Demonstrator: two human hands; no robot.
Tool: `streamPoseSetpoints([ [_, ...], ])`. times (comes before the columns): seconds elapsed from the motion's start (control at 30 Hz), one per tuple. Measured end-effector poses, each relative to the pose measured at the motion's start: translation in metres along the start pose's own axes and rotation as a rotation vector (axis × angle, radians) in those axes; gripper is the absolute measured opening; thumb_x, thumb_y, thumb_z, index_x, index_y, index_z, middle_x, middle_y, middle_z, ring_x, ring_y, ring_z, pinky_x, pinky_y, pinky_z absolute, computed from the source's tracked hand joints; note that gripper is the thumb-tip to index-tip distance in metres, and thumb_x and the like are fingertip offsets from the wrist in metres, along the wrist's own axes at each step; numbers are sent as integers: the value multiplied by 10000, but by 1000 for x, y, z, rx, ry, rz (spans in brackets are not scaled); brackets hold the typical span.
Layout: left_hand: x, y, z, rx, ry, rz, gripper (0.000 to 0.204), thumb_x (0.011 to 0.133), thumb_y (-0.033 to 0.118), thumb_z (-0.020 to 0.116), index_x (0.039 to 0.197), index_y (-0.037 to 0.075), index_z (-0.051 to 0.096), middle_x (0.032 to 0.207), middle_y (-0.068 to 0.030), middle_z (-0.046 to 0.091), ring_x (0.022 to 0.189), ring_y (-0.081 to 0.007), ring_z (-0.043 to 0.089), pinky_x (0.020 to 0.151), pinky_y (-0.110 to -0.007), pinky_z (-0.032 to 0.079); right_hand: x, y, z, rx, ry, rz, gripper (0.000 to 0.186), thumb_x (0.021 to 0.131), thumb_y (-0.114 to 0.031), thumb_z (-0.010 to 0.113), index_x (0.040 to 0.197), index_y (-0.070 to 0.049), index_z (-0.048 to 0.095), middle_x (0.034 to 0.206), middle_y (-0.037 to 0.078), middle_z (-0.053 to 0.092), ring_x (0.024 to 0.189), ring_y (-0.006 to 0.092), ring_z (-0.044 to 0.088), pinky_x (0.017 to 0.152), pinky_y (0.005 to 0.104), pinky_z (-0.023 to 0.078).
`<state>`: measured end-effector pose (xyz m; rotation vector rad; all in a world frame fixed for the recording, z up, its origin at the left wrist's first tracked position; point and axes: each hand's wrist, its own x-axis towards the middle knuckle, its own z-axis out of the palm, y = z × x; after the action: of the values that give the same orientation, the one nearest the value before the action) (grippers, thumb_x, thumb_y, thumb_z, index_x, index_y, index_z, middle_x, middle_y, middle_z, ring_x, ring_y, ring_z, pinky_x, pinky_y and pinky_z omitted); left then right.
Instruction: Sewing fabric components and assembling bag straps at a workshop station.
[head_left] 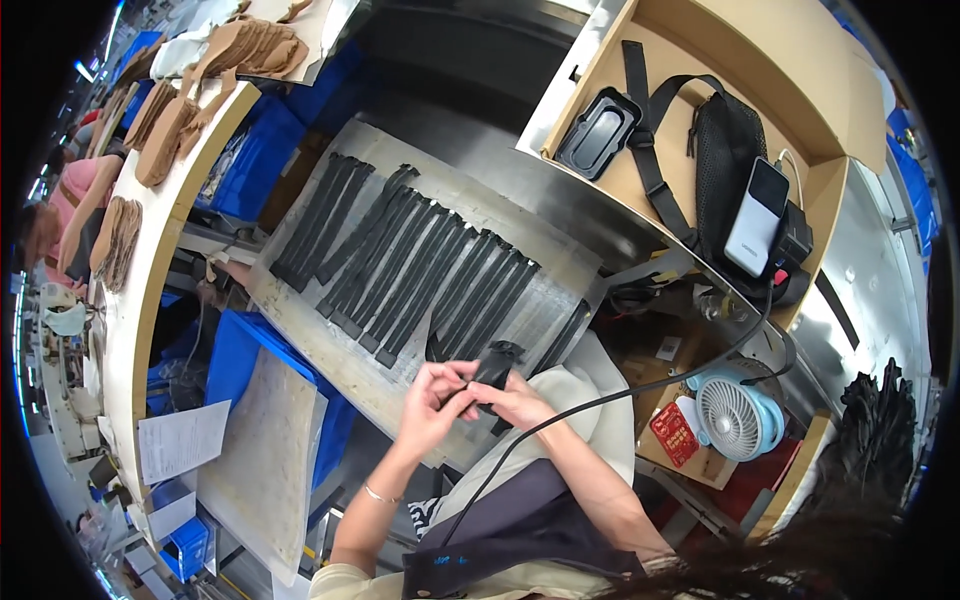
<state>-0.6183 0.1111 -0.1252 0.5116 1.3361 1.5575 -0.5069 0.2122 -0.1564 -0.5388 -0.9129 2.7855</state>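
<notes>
My left hand [440,398] and my right hand [508,398] meet at the centre bottom, pinching a dark, crumpled black piece [496,365] between thumbs and fingers; its exact shape is unclear. Just beyond them, black strips [395,270] lie side by side in a slanted row on a worn, pale board [290,320]. A few more dark strips rest at the board's right side, partly hidden behind my right hand and the cloth. A black cable [610,398] runs across in front of my right arm.
An open cardboard box [820,240] holds straps, a pouch, a power bank [750,220] and a black tray. A small fan [730,420] sits lower right. Left are stacked brown pieces [160,130] on a bench, blue bins [250,150], and another person [80,190] in pink farther back.
</notes>
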Motion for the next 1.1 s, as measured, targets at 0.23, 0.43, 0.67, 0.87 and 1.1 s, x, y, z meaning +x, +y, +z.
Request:
streamPoseSetpoints([
  [0.23, -24, -37, 4, -7, -123, -186, 165, 896, 35, 507, 1049, 9, 451, 829, -100, 633, 756, -150, 627, 711, -279, 497, -29, -43, 7, -10, 167, -456, 343, 963, -281, 377, 912, -4, 572, 993, 132, 574, 984, 259, 539, 947, 435, 375],
  [0.43, 73, -75, 28, 673, 83, 110, 184, 894, 131, 499, 896, -22, 601, 823, -163, 604, 743, -295, 597, 679, -349, 456, -49, -51, -19, 131, 11, -403, 392, 955, -288, 404, 1198, 7, 488, 690, 69, 551, 607, 170, 498, 620, 317, 399],
  [0.67, 156, -107, 51, 1121, 384, 303, 221, 773, 75, 631, 948, 5, 515, 949, -176, 501, 884, -356, 494, 783, -425, 405, -50, -61, -14, -306, 180, -377, 409, 944, -262, 440, 1217, 38, 489, 717, 59, 527, 649, 149, 505, 677, 285, 434],
  [0.87, 149, -103, 38, 1156, 172, 336, 215, 740, 48, 658, 865, -5, 492, 799, -167, 505, 745, -383, 527, 671, -447, 441, -23, -54, -37, 245, 517, -266, 306, 941, -231, 469, 1029, 54, 538, 582, -44, 303, 479, 49, 282, 449, 211, 248],
  [1.1, 59, -17, 30, 35, -16, -45, 263, 822, -37, 593, 975, 34, 391, 747, -82, 589, 606, -146, 602, 561, -231, 492, -20, -35, -48, 132, 442, -73, 333, 876, -297, 595, 976, 20, 585, 588, -79, 353, 519, 28, 328, 479, 200, 287],
])
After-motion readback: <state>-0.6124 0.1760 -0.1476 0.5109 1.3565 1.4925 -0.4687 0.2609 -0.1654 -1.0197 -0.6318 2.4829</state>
